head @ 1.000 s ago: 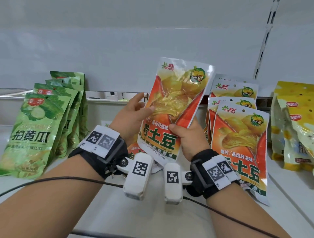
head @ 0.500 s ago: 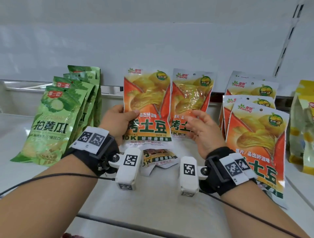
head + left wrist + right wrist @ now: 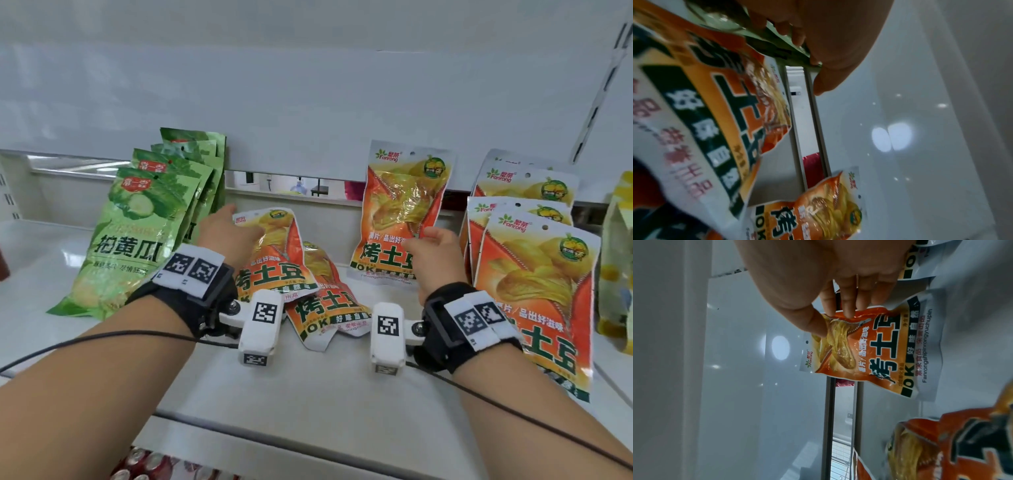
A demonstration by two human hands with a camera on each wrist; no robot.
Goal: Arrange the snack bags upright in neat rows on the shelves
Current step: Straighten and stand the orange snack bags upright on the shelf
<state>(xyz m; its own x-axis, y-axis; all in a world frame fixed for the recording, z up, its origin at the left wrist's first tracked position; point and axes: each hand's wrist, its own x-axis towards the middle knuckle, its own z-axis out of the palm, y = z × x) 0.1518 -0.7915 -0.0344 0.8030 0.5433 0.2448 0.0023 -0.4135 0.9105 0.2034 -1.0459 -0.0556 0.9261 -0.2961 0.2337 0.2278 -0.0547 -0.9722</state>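
An orange potato-chip bag (image 3: 400, 212) (image 3: 869, 350) stands upright against the back wall. My right hand (image 3: 433, 248) (image 3: 846, 301) touches its right edge with thumb and straight fingertips. A second orange bag (image 3: 270, 253) (image 3: 715, 100) leans tipped forward over a third one lying flat (image 3: 325, 305). My left hand (image 3: 226, 233) (image 3: 838, 40) lies open over the tipped bag's top, fingers reaching toward the green cucumber bags (image 3: 137, 233). A neat upright row of orange bags (image 3: 534, 274) stands at the right.
Yellow bags (image 3: 616, 257) stand at the far right. The white shelf (image 3: 325, 387) is bare in front of my wrists. Below its front edge are red drink cans (image 3: 154, 462). A slotted shelf upright (image 3: 599, 96) runs up the back wall.
The bag my left hand held upright has tipped forward onto the flat one, and that hand has slid left. The right-hand bag now stands farther right against the wall.
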